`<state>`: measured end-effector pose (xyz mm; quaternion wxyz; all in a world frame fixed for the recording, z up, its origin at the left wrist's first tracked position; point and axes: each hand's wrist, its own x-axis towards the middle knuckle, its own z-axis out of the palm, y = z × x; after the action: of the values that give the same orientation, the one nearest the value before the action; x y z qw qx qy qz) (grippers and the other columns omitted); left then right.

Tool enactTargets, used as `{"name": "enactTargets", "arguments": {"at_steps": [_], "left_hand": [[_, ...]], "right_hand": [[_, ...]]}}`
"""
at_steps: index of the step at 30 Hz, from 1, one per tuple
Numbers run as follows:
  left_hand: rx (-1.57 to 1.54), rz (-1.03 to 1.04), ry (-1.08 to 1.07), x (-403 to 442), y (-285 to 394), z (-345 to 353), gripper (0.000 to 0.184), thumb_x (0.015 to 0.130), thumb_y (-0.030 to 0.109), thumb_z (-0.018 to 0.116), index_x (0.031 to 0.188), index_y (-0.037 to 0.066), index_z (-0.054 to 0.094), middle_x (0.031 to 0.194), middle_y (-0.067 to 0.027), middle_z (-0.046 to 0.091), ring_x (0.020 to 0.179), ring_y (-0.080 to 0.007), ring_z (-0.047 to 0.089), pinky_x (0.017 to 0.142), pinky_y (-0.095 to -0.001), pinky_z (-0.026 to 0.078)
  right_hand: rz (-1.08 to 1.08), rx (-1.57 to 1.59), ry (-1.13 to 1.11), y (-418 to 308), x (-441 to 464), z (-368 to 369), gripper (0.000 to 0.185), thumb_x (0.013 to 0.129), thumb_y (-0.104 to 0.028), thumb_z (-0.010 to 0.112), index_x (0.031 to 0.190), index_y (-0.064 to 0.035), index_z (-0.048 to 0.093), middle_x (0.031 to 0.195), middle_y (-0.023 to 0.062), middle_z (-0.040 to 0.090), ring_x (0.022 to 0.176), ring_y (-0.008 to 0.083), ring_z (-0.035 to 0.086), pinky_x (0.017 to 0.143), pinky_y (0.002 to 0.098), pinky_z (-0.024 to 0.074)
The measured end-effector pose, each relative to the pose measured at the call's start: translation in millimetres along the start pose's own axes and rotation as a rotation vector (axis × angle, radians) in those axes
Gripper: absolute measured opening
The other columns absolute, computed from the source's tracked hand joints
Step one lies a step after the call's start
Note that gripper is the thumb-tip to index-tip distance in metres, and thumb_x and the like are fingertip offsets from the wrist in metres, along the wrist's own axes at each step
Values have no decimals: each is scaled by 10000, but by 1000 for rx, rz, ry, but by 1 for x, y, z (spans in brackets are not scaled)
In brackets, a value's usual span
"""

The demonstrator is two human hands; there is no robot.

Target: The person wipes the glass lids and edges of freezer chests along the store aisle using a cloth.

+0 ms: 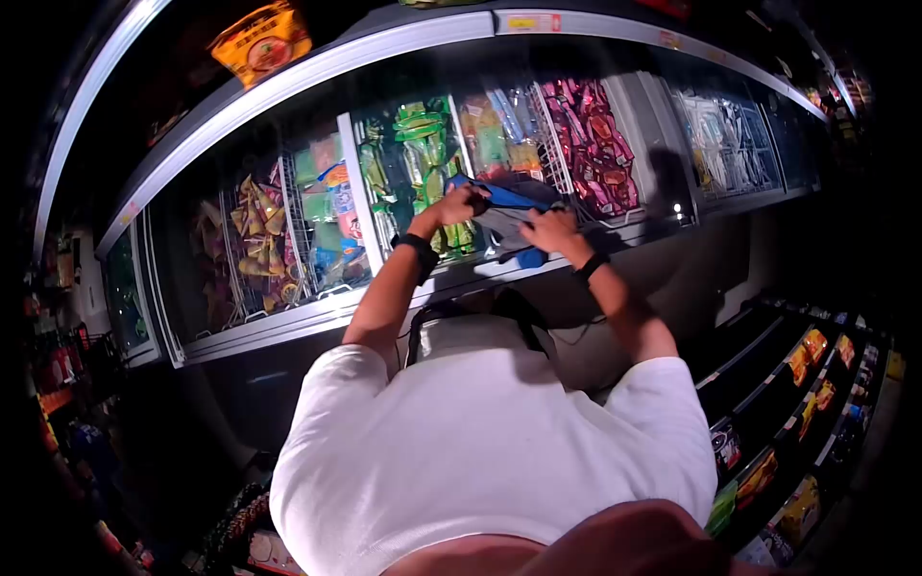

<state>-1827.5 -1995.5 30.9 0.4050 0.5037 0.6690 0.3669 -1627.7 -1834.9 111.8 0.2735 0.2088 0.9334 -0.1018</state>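
Over the freezer (279,326), between both hands: cloth (514,198), blue/grey, bunched and creased. L hand (459,204) at cloth's left end, fingers curled, grasping it. R hand (551,230) on cloth's right part, fingers bent over it; whether clenched or only resting, can't tell. Dark bands on both wrists. Below grip, a blue end of cloth hangs nr freezer's front edge. Left of grip, inside: green packs (423,144), then cones (257,240) farther left. Right of grip: pink packs (595,144). Beyond grip, upper left: yellow pack (261,43). Lower right, well apart: shelves w/ pkgd goods.
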Motion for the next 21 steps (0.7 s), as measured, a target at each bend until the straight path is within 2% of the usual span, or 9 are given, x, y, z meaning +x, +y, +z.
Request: {"name": "enactTargets", "arguments": {"at_steps": [3,5,7,9,13,14,17,19,21], "left_hand": [[-231,-154,-212,-35,5,15,550,850,194,544,1384,89,458,1331,-150,531,1223,-279,478,1016,-350,372],[-253,-74,-258,-55,16,28,721,794,103,581,1462,63,314,1417,-167,446,1280,-269,434,1051,-339,344],[-227,-99,-286,-74,39,30,799,794,134,543,1507,84,187,1497,-205,319,1360,-302,343,1089,-339,297],[-197,-181,-266,-88,52,33,846,789,155,514,1522,95,94,1498,-226,308,1360,-324,348,1079,-349,310],[-153,-237,-229,-87,43,34,850,777,138,447,1523,99,42,1472,-244,345,1323,-342,399,1049,-355,344],[-129,-246,-236,-86,40,32,846,779,136,443,1524,103,43,1475,-246,338,1324,-344,397,1049,-354,344],[-68,-251,-216,-84,41,22,820,837,196,496,1527,123,58,1472,-235,352,1306,-333,415,1053,-355,335],[-309,-275,-160,-80,23,26,834,858,210,548,1527,111,59,1470,-219,364,1296,-301,420,1050,-340,329],[-603,-234,-94,-81,9,33,861,861,190,592,1518,61,50,1525,-207,255,1390,-269,284,1104,-329,247]], "right_hand": [[4,-272,-121,10,42,-48,653,865,-610,455,1277,-104,478,1259,141,594,1165,313,565,1001,504,373],[-5,-413,-190,2,87,-47,742,787,-628,554,1281,-79,478,1277,148,578,1162,302,571,960,472,428],[-110,-515,-179,-33,109,-59,722,739,-561,651,1251,-71,511,1268,153,579,1141,294,584,909,454,471],[-165,-511,-38,-65,152,-41,560,707,-289,693,1199,-63,548,1204,140,600,1115,306,591,920,422,471],[-450,-688,80,-147,142,-56,508,647,-194,699,1119,-61,566,1261,145,545,1201,305,513,1007,395,390],[-536,-660,114,-149,144,-58,497,638,-175,693,1106,-72,563,1179,128,569,1162,297,518,993,404,397],[-623,-408,155,-131,138,-70,530,670,-240,734,1137,-85,538,1230,105,499,1211,317,477,997,430,424],[-593,-284,160,-111,135,-73,514,713,-269,714,1158,-92,528,1248,102,480,1204,337,476,953,460,457],[-460,-105,393,-83,141,-62,430,747,-283,697,1083,-82,519,1140,129,491,1105,356,524,876,484,475]]}}
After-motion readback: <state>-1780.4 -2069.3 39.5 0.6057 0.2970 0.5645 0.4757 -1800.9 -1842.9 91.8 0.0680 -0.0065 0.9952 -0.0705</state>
